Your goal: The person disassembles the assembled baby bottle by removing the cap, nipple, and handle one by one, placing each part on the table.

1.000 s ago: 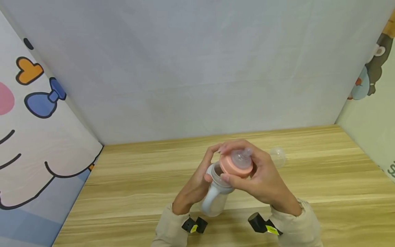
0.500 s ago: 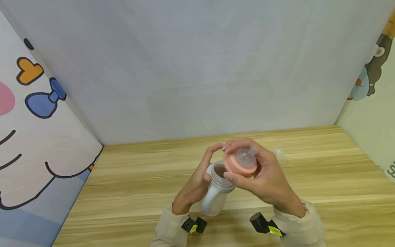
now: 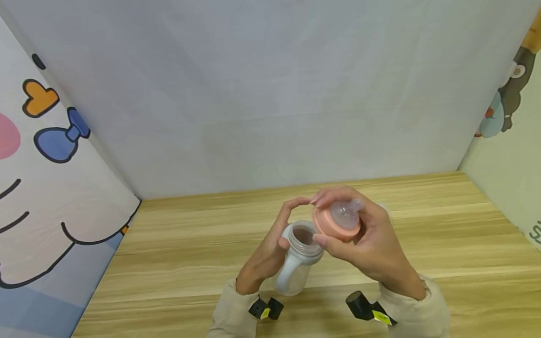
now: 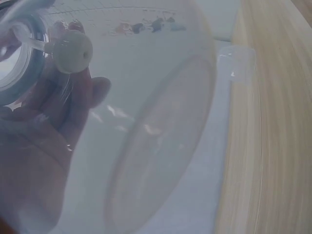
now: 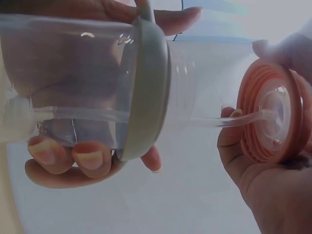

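Note:
My left hand [image 3: 267,256] grips a clear baby bottle [image 3: 296,277] with a pale grey handle ring; its mouth is uncovered and tilted up. In my right hand [image 3: 374,241], thumb and fingers hold the pink screw collar [image 3: 328,226] with its clear teat [image 3: 344,213], apart from the bottle's rim. The right wrist view shows a clear straw [image 5: 239,120] running from the collar's underside into the bottle. Through the bottle's base in the left wrist view, the straw's round white weight [image 4: 73,52] is visible inside. Left fingers [image 5: 90,161] curl round the bottle's body.
A clear dome cover [image 4: 237,63] stands on the wood-grain table [image 3: 190,244], mostly hidden behind my right hand in the head view. A pale wall [image 3: 270,94] rises at the table's far edge, with printed panels at both sides.
My right hand has drawn the pink collar and teat to the right, away from the bottle, uncovering more of its mouth. The left hand and bottle stay nearly still.

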`<act>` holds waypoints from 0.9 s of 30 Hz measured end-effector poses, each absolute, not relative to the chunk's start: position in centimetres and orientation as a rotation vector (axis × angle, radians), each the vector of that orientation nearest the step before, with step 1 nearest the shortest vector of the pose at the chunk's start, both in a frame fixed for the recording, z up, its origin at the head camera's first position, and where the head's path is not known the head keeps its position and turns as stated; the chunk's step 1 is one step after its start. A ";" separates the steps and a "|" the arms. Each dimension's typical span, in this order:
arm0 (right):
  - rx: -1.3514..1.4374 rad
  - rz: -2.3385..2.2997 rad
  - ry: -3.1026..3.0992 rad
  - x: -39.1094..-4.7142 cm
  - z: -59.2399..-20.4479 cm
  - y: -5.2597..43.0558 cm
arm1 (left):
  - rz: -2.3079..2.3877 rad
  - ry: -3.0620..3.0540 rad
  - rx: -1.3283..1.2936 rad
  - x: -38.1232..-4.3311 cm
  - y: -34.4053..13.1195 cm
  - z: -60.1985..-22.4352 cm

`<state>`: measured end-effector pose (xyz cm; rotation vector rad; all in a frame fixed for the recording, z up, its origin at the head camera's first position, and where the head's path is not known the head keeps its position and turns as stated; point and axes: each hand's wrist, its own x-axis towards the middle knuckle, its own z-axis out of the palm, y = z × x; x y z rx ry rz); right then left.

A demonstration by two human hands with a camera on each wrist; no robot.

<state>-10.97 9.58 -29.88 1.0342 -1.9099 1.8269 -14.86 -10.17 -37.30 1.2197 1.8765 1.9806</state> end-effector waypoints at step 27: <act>0.976 1.915 -1.631 -10.5 -28.9 10.5 | 1.953 1.956 1.239 -14.8 -10.0 -37.4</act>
